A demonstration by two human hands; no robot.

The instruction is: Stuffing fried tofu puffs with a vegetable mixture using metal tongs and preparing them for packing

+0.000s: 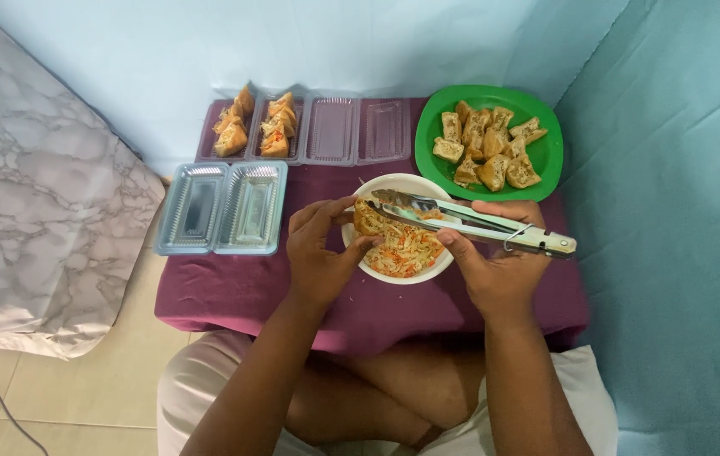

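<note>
While a tofu piece (368, 221) was pinched between the fingers of the left hand (319, 253) over the bowl (394, 184), so that spilled filling (402, 250) would be caught, tongs (470, 223) were gripped nearly closed in the right hand (499, 270), tips at the piece. Near the table's (233, 291) front edge the bowl was kept; fried tofu was heaped on a green plate (550, 156) at the far right corner; filled (257, 127) and empty (223, 208) trays were ranged along the far left.

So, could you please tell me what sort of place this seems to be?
Probably a home food-packing spot on the floor: a low table under a purple cloth, clear plastic trays partly filled with stuffed tofu, a green plate of fried tofu, and tiled floor beside it.
</note>
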